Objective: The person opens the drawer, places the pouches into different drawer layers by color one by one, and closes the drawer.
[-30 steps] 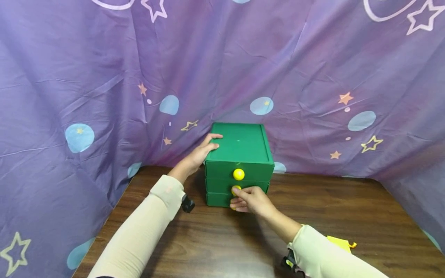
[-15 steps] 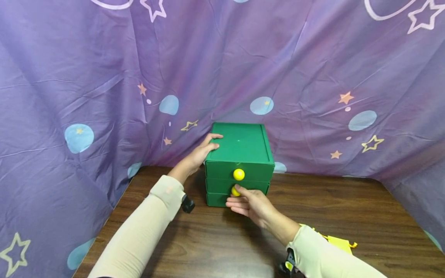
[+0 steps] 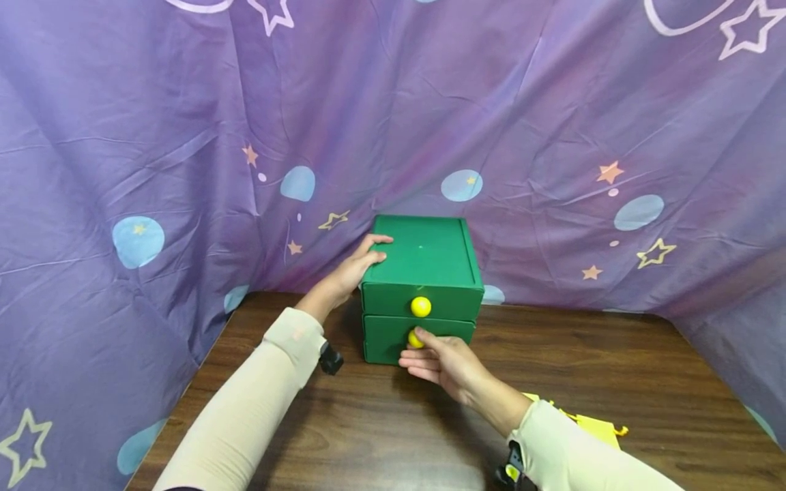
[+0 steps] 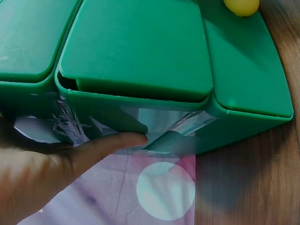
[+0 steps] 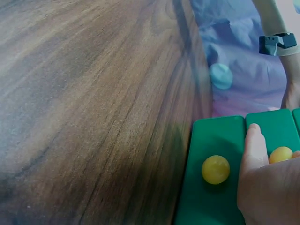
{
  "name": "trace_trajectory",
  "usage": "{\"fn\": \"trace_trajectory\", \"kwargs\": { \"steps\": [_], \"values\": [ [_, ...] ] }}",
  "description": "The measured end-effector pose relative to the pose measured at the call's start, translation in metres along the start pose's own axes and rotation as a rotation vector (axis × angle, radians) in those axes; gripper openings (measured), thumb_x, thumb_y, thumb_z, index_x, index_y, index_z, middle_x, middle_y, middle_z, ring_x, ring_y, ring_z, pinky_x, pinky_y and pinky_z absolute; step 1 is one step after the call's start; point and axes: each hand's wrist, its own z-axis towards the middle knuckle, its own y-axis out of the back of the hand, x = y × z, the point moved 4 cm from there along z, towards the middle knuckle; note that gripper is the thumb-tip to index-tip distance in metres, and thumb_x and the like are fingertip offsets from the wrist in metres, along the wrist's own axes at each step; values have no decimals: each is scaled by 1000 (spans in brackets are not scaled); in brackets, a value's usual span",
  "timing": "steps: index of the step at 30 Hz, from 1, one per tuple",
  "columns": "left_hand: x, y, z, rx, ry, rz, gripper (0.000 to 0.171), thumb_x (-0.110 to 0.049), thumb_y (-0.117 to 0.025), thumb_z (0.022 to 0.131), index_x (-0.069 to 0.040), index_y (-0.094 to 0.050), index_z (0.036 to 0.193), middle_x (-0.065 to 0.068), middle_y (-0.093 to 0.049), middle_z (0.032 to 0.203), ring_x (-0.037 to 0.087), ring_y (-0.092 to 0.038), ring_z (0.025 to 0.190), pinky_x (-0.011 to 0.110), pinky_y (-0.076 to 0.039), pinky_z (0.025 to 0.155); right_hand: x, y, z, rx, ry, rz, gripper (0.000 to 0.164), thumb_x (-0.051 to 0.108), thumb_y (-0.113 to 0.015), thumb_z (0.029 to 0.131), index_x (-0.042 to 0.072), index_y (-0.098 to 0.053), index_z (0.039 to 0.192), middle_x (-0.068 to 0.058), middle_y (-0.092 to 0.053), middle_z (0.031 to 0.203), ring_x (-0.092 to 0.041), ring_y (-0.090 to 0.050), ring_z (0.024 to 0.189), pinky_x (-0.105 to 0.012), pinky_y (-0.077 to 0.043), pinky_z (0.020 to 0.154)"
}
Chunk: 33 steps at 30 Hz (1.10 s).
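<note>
A green three-drawer box (image 3: 430, 252) with round yellow knobs stands on the table. My right hand (image 3: 454, 368) pinches the middle drawer's knob (image 3: 415, 339), thumb on it in the head view and the other fingers stretched out beneath. The right wrist view has a finger lying along the seam beside the bottom knob (image 5: 215, 169). My left hand (image 3: 350, 273) rests on the box's upper left edge; in the left wrist view one straight digit (image 4: 112, 143) lies along the side wall over clear tape. There, the middle drawer front (image 4: 136, 51) has a narrow dark gap at a corner.
A yellow pouch-like item (image 3: 595, 431) lies on the wooden table (image 3: 344, 436), partly behind my right sleeve. A purple patterned cloth (image 3: 540, 123) hangs close behind the box. The top drawer's knob (image 3: 420, 307) sits just above my right thumb.
My right hand's lower fingers, curled under the knob a second ago, have stretched out to the left. The seam above the bottom drawer no longer shows in the head view. My left hand stays put.
</note>
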Motion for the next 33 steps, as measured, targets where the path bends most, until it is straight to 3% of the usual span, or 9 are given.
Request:
{"fn": "trace_trajectory", "kwargs": {
  "steps": [33],
  "values": [
    [1, 0, 1, -2, -17, -10, 47, -23, -42, 106, -15, -40, 153, 9, -28, 165, 33, -26, 151, 55, -19, 122, -5, 0, -14, 9, -10, -21, 56, 37, -62, 104, -13, -56, 127, -21, -75, 107, -21, -76, 94, -36, -59, 90]
  ]
}}
